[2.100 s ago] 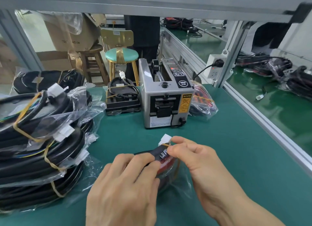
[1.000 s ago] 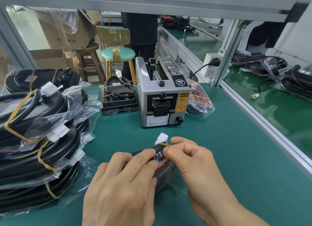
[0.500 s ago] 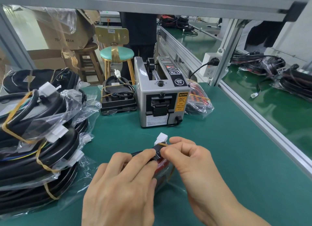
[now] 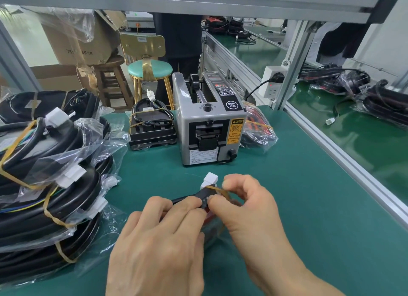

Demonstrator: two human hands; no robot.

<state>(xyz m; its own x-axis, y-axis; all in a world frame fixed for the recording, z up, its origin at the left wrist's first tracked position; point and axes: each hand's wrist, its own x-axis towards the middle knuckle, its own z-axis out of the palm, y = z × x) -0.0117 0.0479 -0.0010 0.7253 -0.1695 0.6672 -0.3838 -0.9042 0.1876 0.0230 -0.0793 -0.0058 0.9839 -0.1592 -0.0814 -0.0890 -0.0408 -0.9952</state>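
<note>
Pinching cable bundle (image 4: 187, 199) between left hand (image 4: 159, 247), right hand (image 4: 249, 209), connector (image 4: 210, 178) poking beyond

Both hands meet low in the middle, forearms angled inward. The left hand (image 4: 159, 240) lies palm down, fingers curled over a black cable (image 4: 199, 195). The right hand (image 4: 249, 209) curls in, its thumb and forefinger pinching a rubber band (image 4: 217, 188).

Green bench mat (image 4: 309, 203) bearing a grey tape dispenser (image 4: 209, 127) at centre; a black banded unit (image 4: 151, 130) just beside its left; bagged red-and-black wires (image 4: 258, 131) against its right; stacked bagged cable coils (image 4: 44, 196) far left. Behind: teal stool (image 4: 150, 69), wooden stool (image 4: 110, 81), cardboard box (image 4: 77, 43), wall socket (image 4: 272, 84).
</note>
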